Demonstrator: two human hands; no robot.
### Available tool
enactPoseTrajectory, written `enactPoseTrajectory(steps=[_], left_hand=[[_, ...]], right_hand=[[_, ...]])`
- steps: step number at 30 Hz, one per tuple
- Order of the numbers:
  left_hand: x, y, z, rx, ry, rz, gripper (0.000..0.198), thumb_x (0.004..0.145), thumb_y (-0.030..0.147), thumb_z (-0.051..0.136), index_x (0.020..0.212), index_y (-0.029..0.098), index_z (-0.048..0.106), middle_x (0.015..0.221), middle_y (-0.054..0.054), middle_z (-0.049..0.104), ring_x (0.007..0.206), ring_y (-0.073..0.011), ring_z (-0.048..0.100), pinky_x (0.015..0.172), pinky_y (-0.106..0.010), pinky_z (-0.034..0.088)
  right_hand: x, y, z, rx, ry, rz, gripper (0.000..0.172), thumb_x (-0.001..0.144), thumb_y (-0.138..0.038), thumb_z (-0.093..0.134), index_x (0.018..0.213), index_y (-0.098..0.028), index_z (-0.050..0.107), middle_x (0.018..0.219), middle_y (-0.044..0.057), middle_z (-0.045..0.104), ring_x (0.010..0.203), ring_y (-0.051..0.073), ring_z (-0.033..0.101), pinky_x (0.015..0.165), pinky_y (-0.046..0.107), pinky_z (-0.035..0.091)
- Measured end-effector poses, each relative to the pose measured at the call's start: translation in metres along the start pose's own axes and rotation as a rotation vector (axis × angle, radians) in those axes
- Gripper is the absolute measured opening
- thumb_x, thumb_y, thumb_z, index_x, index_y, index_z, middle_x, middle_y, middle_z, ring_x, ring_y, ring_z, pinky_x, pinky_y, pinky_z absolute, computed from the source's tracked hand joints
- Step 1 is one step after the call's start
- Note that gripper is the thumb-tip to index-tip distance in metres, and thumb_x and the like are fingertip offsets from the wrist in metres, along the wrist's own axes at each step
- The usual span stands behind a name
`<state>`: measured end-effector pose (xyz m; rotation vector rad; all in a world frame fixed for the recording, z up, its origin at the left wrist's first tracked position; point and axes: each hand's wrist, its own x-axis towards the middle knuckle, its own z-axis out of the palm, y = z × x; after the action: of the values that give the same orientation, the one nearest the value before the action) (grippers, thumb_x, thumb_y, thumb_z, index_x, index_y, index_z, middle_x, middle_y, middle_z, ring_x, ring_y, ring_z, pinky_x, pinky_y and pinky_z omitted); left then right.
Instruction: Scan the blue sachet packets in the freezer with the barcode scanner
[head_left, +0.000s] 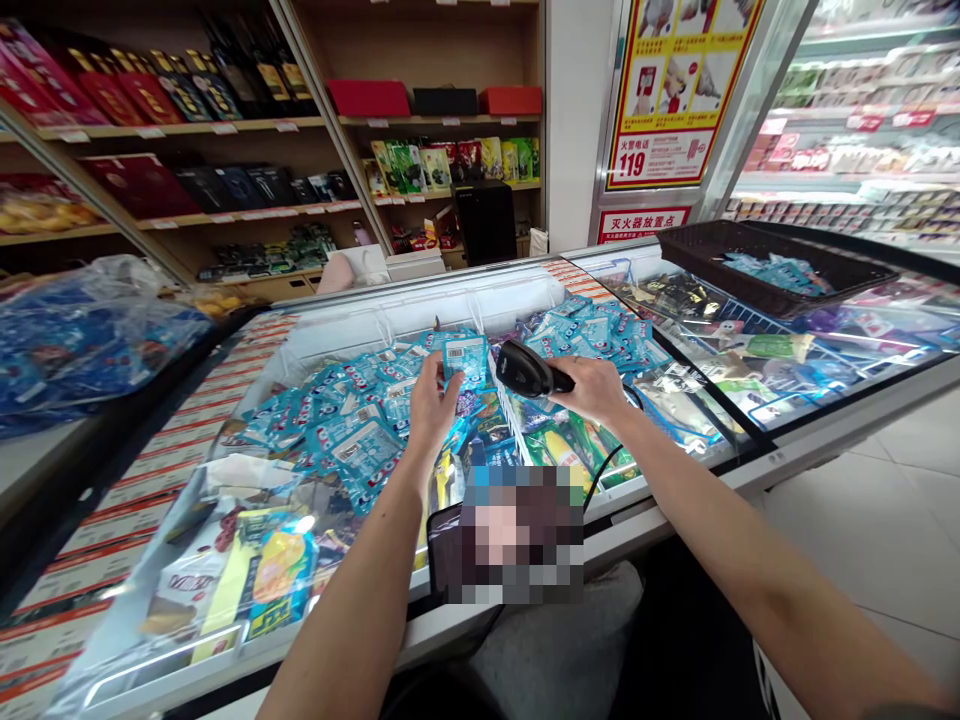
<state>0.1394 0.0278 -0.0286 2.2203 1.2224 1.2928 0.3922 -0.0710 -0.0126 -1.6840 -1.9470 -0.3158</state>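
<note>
My left hand (436,398) grips a small blue packet (466,360) by its left side, with a white barcode label facing up. In my right hand (596,388) is a black handheld barcode scanner (529,370), its head pointed left at the packet, a short gap between them. A black cable (602,465) hangs down from the scanner side. Many alike blue packets lie loose in a heap (352,420) to the left, and a second heap (600,330) lies behind the scanner.
The packets lie on a glass-topped freezer (525,262) holding frozen goods. A dark tray (780,265) with more blue packets stands at the right. At the left is a clear plastic bag (90,330) of blue packs. A device with a blurred screen (450,555) sits at the front edge.
</note>
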Motion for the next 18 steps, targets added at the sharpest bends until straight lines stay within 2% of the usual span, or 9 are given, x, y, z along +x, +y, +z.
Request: enactPoseTrajectory(steps=[3, 6, 10, 14, 18], left_hand=[[0.001, -0.006, 0.003, 0.042, 0.015, 0.007, 0.047, 0.084, 0.041, 0.049, 0.126, 0.021, 0.045, 0.089, -0.003, 0.058, 0.073, -0.0134, 0.051, 0.066, -0.027, 0.043], [0.002, -0.011, 0.005, 0.095, 0.066, 0.045, 0.051, 0.085, 0.04, 0.048, 0.131, 0.021, 0.043, 0.104, -0.008, 0.058, 0.089, -0.0177, 0.054, 0.079, -0.032, 0.044], [0.002, -0.008, 0.003, 0.151, 0.104, 0.14, 0.05, 0.088, 0.036, 0.043, 0.136, 0.024, 0.039, 0.121, -0.01, 0.053, 0.112, -0.0227, 0.047, 0.095, -0.038, 0.037], [0.001, -0.004, 0.001, 0.122, 0.096, 0.104, 0.05, 0.087, 0.035, 0.045, 0.135, 0.023, 0.038, 0.113, -0.01, 0.056, 0.101, -0.0212, 0.052, 0.088, -0.036, 0.042], [0.001, -0.008, 0.003, 0.089, 0.116, 0.01, 0.041, 0.084, 0.038, 0.05, 0.12, 0.018, 0.049, 0.098, -0.008, 0.058, 0.089, -0.0194, 0.054, 0.077, -0.033, 0.045]], right_hand=[[0.0, 0.0, 0.002, 0.015, 0.031, -0.041, 0.037, 0.076, -0.039, 0.062, 0.111, -0.028, 0.062, 0.094, -0.001, 0.07, 0.083, 0.018, 0.064, 0.066, 0.024, 0.038], [0.0, -0.001, 0.006, 0.02, 0.058, -0.089, 0.037, 0.078, -0.041, 0.06, 0.112, -0.026, 0.062, 0.094, 0.001, 0.07, 0.081, 0.017, 0.064, 0.066, 0.024, 0.038], [0.0, -0.002, 0.009, 0.012, 0.085, -0.118, 0.035, 0.08, -0.043, 0.057, 0.111, -0.026, 0.062, 0.091, 0.001, 0.07, 0.08, 0.017, 0.063, 0.065, 0.024, 0.037], [0.0, -0.002, 0.011, 0.001, 0.105, -0.127, 0.034, 0.082, -0.043, 0.055, 0.111, -0.026, 0.062, 0.091, 0.001, 0.07, 0.08, 0.017, 0.063, 0.065, 0.025, 0.036], [0.001, -0.004, 0.012, 0.005, 0.143, -0.173, 0.039, 0.083, -0.042, 0.054, 0.12, -0.028, 0.057, 0.095, 0.001, 0.069, 0.082, 0.017, 0.062, 0.068, 0.025, 0.037]])
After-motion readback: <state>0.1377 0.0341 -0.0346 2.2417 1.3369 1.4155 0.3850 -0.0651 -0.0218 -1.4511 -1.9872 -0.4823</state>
